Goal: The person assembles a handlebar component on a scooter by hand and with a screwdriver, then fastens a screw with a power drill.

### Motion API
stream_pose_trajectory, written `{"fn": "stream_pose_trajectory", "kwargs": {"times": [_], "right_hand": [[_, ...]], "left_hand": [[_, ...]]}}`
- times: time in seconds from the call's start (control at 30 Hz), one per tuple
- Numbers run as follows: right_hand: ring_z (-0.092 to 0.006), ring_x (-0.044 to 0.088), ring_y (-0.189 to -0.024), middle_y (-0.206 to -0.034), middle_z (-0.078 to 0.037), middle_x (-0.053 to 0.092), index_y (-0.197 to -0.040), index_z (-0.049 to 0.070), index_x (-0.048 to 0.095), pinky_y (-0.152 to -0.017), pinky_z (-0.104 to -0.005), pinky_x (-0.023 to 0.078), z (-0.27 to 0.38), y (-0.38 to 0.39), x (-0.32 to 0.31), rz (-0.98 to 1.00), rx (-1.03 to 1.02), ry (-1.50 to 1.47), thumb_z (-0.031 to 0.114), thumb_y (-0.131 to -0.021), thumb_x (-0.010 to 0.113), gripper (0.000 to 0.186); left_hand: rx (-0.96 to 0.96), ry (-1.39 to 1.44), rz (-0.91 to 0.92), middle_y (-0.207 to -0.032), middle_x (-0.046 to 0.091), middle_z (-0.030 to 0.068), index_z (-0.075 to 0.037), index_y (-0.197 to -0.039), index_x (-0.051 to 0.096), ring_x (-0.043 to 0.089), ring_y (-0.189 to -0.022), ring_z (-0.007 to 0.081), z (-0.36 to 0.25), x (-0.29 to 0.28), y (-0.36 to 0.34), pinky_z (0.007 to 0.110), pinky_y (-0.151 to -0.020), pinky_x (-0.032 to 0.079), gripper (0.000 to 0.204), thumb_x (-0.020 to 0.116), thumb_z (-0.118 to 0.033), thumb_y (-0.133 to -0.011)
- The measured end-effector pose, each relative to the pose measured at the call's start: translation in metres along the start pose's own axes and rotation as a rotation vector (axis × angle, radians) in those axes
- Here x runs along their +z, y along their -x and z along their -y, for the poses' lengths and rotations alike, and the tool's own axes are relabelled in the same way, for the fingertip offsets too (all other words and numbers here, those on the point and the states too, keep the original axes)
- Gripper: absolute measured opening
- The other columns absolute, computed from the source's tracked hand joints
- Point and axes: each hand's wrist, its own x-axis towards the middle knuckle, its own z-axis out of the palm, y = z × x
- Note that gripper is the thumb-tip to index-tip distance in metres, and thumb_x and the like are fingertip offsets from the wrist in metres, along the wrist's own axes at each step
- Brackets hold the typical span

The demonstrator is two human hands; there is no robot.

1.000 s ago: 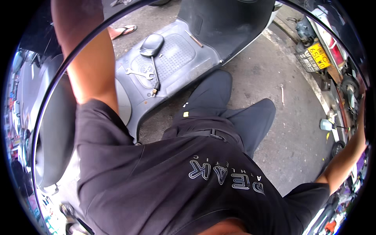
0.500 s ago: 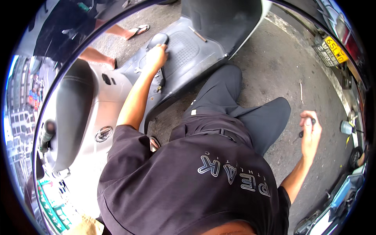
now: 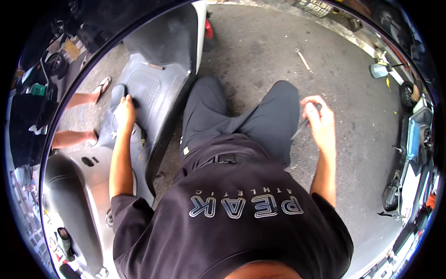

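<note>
— Scooter floorboard [image 3: 153, 93], the grey moulded plastic panel with the ribbed mat patch, lies at about ten o'clock from our lap in the head view; its long axis runs from seven o'clock up to one o'clock, alongside our left leg.

— And our left hand [image 3: 125, 108] is right on it?

— Yes, resting at the panel's left edge, fingers curled down narrow over a small dark part [image 3: 121, 89]; we cannot tell whether they actually grip it, because the hand hides the contact. A few loose metal bits [image 3: 139, 132] lie on the panel just toward us from the wrist.

— So the left hand is the nearer one by far.

— Well nearer. Our right hand [image 3: 318, 118] sits at two o'clock, across both trouser legs, well apart from the panel. Its fingers are closed around a thin dark tool [image 3: 302, 124], probably a driver or a small wrench; the fisheye blurs it too much to say which.

— What else lies around?

— Rough grey concrete floor [image 3: 260, 51] with a slim bright wrench [image 3: 304, 60] lying at one o'clock, far beyond our knees. The smooth dark scooter seat [image 3: 69, 204] is at eight o'clock, and another person's bare legs in sandals [image 3: 79, 116] stand at nine o'clock beyond the floorboard.
</note>
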Motion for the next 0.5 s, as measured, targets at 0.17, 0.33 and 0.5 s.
{"fn": "stream_pose_trajectory", "kwargs": {"times": [0.17,0.33,0.5], "right_hand": [[-0.0056,0.056,-0.064,-0.074,-0.001,0.059,-0.106,0.004,0.061,-0.054,-0.0213,0.047,-0.020,0.011,0.015,-0.052,0.053,-0.255,0.014,-0.093,0.065,0.017],[-0.0069,0.058,-0.061,-0.074,-0.003,0.060,-0.107,0.003,0.059,-0.052,-0.0215,0.047,-0.004,0.004,0.027,-0.074,-0.006,-0.344,0.012,-0.094,0.063,0.016],[-0.0094,0.057,-0.058,-0.075,-0.006,0.062,-0.107,0.002,0.057,-0.053,-0.0223,0.047,0.022,-0.025,0.030,-0.030,-0.093,-0.423,0.010,-0.098,0.058,0.012]], "left_hand": [[0.028,0.024,-0.042,-0.091,0.063,0.0179,-0.002,-0.092,0.057,0.067,-0.079,0.0380,-0.005,0.004,-0.003,0.046,-0.069,0.054,0.008,0.053,-0.006,-0.086],[-0.028,0.075,-0.023,-0.094,0.061,0.0188,-0.003,-0.093,0.055,0.065,-0.085,0.0389,-0.011,-0.005,-0.001,0.049,-0.072,0.052,0.009,0.055,-0.009,-0.086],[0.007,0.465,-0.204,-0.093,0.065,0.0158,-0.006,-0.100,0.064,0.065,-0.079,0.0318,0.007,-0.021,0.004,0.042,-0.073,0.052,0.015,0.061,-0.007,-0.086]]}}
